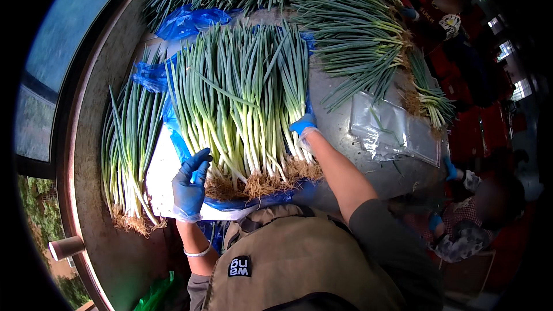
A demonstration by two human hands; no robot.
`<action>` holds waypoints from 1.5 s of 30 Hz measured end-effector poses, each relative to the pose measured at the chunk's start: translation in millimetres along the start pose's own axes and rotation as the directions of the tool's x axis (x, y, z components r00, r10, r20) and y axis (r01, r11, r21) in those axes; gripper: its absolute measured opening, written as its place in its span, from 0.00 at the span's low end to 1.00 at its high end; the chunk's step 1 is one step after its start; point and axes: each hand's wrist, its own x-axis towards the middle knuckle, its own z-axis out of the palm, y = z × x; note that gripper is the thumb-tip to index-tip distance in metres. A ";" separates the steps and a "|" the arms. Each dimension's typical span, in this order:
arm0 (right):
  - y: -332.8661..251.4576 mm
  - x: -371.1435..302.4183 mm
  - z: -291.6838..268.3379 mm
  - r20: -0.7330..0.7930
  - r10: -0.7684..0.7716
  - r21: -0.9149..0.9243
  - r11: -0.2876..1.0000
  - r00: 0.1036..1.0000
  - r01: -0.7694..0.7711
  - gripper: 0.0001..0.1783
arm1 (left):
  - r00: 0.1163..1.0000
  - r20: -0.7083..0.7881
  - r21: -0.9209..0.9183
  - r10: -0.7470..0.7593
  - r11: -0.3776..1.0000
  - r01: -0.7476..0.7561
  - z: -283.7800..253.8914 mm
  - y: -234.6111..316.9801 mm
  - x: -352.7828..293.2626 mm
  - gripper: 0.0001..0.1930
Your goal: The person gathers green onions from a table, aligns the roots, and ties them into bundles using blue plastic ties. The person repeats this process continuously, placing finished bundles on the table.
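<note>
1. Paper cup [66,247]: stands at the lower left, on the rim of the table [121,259], well apart from both hands.
2. Left bunch [129,150]: green onions lying lengthwise on the table, roots toward the person, green tops pointing away. It lies just beside the white board [158,178] and partly over its left edge.
3. Left hand [191,187]: in a blue glove, fingers spread and slightly curled, not clamped on anything. It rests at the left edge of the middle pile, fingertips at the white stalks just above the roots.
4. Middle pile [242,103]: a broad fan of green onions, the thing both hands work on. It lies in the centre of the table on a blue bag [184,23], roots in a ragged row nearest the person.
5. Right hand [303,125]: also in a blue glove, set against the right edge of the middle pile, partway up the stalks. The stalks hide most of the fingers, so whether they are closed round any stalk cannot be told.
6. Far bunches [351,29]: thinner, darker green onions heaped across the far side of the table, roots toward the right.
7. Clear bag [394,129]: flat on the bare table, right of the right hand and apart from it.
8. Second person [478,219]: at the lower right edge of the table, with blue gloves too.
</note>
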 end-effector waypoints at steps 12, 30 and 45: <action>69.6 -32.3 -202.2 0.473 0.016 0.373 0.902 0.881 -0.217 0.23 | 0.999 0.031 0.032 0.042 0.999 -0.043 2.9 9.5 3.2 0.13; 48.3 -222.2 -416.0 0.192 -0.050 0.156 0.988 0.980 0.020 0.22 | 0.566 0.823 0.244 0.049 0.870 -0.429 252.4 -4.8 120.1 0.24; -11.7 -227.3 -365.7 0.263 -0.280 0.522 0.846 0.923 0.108 0.21 | 0.971 0.093 -0.666 0.219 0.739 -0.103 159.9 81.6 113.8 0.10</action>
